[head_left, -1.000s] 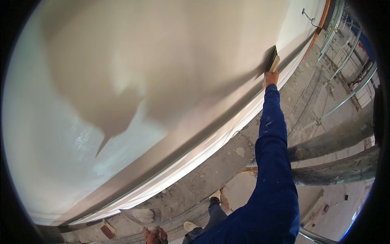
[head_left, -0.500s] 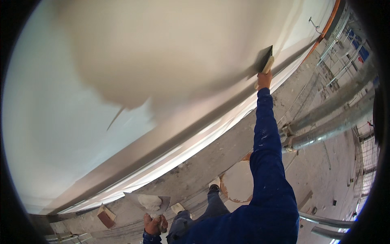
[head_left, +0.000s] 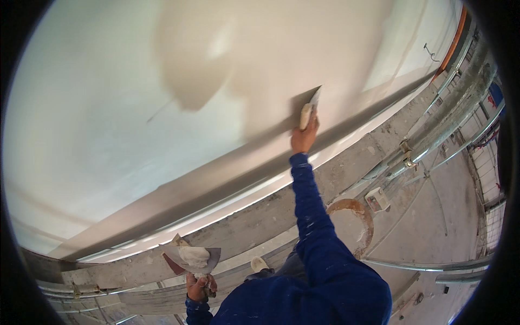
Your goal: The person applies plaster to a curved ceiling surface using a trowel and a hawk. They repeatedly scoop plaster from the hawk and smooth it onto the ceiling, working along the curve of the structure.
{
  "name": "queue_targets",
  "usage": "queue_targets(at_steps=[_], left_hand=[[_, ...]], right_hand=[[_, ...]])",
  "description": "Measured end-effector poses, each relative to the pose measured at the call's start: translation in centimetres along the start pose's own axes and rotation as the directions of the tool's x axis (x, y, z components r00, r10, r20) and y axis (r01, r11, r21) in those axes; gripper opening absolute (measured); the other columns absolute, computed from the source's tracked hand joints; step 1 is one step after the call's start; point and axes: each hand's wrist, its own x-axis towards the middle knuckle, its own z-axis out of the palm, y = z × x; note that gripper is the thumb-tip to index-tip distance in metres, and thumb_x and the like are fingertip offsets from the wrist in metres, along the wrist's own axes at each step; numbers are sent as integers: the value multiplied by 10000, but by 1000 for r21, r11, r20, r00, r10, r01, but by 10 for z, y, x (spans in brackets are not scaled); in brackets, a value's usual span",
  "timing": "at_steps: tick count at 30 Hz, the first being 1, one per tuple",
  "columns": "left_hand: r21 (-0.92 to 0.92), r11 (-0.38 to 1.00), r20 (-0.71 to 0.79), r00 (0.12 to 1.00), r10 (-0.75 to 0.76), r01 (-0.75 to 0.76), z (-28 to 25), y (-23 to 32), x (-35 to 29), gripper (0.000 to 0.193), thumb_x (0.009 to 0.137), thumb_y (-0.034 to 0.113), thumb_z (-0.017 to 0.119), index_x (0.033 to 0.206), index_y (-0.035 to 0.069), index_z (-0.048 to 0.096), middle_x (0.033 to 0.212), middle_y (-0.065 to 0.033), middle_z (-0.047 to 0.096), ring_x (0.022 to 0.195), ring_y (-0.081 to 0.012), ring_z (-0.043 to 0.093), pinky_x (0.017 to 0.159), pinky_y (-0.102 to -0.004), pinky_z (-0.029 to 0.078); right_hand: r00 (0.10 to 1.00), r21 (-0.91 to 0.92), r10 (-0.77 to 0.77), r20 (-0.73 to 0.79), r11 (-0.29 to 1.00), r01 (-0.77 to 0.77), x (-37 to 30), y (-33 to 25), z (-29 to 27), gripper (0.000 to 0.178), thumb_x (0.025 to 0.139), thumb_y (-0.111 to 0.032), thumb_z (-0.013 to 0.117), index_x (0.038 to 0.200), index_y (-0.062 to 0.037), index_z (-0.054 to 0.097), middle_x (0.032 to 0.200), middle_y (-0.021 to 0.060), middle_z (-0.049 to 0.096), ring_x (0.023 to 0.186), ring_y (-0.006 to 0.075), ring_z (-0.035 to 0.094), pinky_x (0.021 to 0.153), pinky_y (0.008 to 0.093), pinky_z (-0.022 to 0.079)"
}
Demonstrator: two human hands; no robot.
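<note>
My right hand (head_left: pixel 305 136) is closed round the pale handle of a trowel (head_left: pixel 315 98). Its thin blade lies against or very close to a large pale wall (head_left: pixel 271 49), and I cannot tell which. A smooth beige coat covers part of this wall, with whiter areas at the left. Low at the lower left, my left hand (head_left: pixel 199 286) grips a wide putty knife (head_left: pixel 214 258) by its handle. A lump of off-white plaster (head_left: pixel 194 257) sits on that blade. My right arm reaches out toward the wall, while the left stays near my body.
To the right of my arm are a round tub (head_left: pixel 366 219) with a plaster-smeared brown rim and a small white box (head_left: pixel 377 199). Metal pipes (head_left: pixel 401 162) run along the right. Behind the putty knife lies a reddish-brown board (head_left: pixel 172 264). A wire hook (head_left: pixel 429 53) sticks out of the wall.
My right hand has brought the trowel leftward and nearer to me along the wall. The view has shifted too. My left hand still holds the loaded putty knife.
</note>
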Motion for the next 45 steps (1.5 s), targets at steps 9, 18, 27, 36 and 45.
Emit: queue_targets(at_steps=[9,18,27,36,45], left_hand=[[51,992,17,993,118,-118,-22,8,-32,465,798,240,568,1104,16,299,533,-76,437,384,-171,456,335,-291,390],[163,986,-134,989,65,-43,-14,6,-50,249,768,205,566,814,-14,458,544,-61,470,419,-152,480,393,-271,407],[240,966,163,985,55,-94,16,13,-41,245,821,241,550,739,22,479,562,-24,489,467,-95,465,425,-238,386],[156,982,250,966,65,-106,22,34,-55,237,829,243,561,781,30,469,574,-4,463,479,-77,458,426,-222,373],[266,946,285,953,104,-183,12,52,-72,244,833,243,558,745,32,472,566,-6,478,478,-85,478,439,-222,388]], right_hand=[[991,17,71,112,997,-74,-161,-120,40,776,612,95,499,1321,-138,288,1272,253,314,1148,407,339,917,448,307],[545,430,238,804,401,-809,-214,-121,-87,167,618,-11,596,782,-2,568,728,66,548,721,178,538,711,282,423],[573,610,-288,767,51,-791,-182,-186,-173,565,568,167,540,1069,-93,535,1045,89,560,975,261,529,854,411,420],[311,804,-856,412,181,-566,-173,-236,-182,241,835,-299,497,1002,-140,569,1044,216,549,1000,422,509,883,570,319],[105,892,-892,441,421,-165,-173,-270,-181,110,707,-207,614,801,-164,651,938,135,629,933,321,582,823,440,414]])
